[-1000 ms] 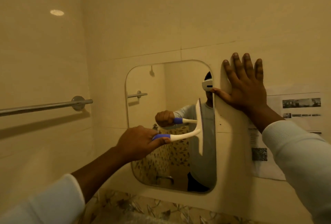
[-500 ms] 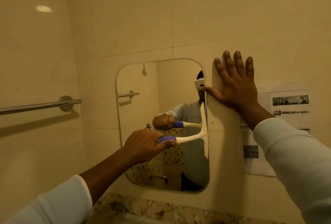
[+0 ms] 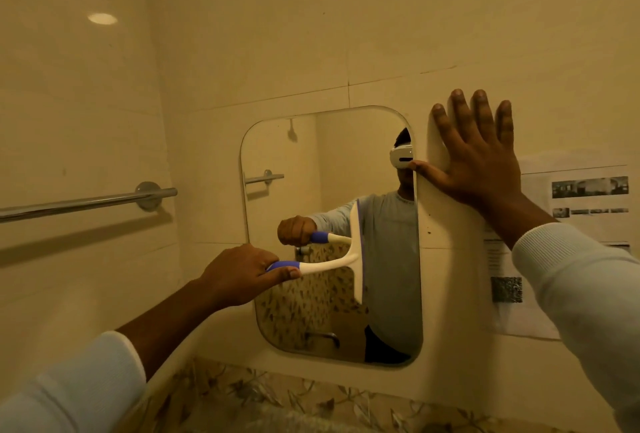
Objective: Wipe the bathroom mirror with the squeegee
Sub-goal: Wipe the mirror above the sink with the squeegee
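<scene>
Gripping squeegee [image 3: 356, 252] handle, left hand [image 3: 242, 276] curled round it, blade upright at mirror [image 3: 277, 148] centre; bracing right hand [image 3: 479, 158], fingers spread flat, on wall [image 3: 450, 51] at 3 o'clock; judging even pressure along whole blade best.

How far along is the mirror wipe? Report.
Done: nothing provable; the mirror shows no streaks or wet marks. In hand: the left hand grips the squeegee, blade upright on the glass right of centre; the right hand rests flat on the wall. Left: at least this stroke; more unclear.
</scene>
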`<action>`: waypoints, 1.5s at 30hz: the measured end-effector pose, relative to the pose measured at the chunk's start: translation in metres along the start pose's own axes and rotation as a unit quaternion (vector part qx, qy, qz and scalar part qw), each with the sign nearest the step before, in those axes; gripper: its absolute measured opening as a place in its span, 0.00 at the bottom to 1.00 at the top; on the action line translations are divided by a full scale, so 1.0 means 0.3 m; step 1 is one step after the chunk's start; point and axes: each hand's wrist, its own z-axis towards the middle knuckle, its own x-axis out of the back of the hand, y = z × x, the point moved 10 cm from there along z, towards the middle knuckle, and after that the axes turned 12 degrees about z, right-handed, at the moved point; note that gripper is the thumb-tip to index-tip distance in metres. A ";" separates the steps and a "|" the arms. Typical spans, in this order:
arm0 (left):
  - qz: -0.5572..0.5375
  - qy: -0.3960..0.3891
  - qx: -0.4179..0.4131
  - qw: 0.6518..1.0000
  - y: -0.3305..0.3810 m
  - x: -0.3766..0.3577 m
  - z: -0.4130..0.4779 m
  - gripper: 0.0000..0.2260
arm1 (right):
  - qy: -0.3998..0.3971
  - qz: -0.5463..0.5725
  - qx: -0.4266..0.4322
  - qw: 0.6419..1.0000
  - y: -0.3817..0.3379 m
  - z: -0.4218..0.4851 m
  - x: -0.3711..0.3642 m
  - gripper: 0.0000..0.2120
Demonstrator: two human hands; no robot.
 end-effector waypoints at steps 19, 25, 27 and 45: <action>-0.003 -0.071 0.109 0.992 -0.344 -0.027 -0.171 0.32 | 0.017 -0.001 0.002 1.000 0.008 0.001 -0.007 0.52; 0.022 -0.079 0.122 0.989 -0.402 -0.028 -0.198 0.25 | 0.018 0.005 0.000 1.000 0.012 0.000 -0.002 0.52; 0.029 -0.077 0.133 0.988 -0.441 -0.034 -0.221 0.26 | 0.020 0.005 0.001 1.000 0.011 -0.002 0.000 0.52; 0.091 -0.072 0.172 0.978 -0.614 -0.076 -0.334 0.28 | 0.023 -0.001 0.007 1.000 0.012 0.002 -0.007 0.52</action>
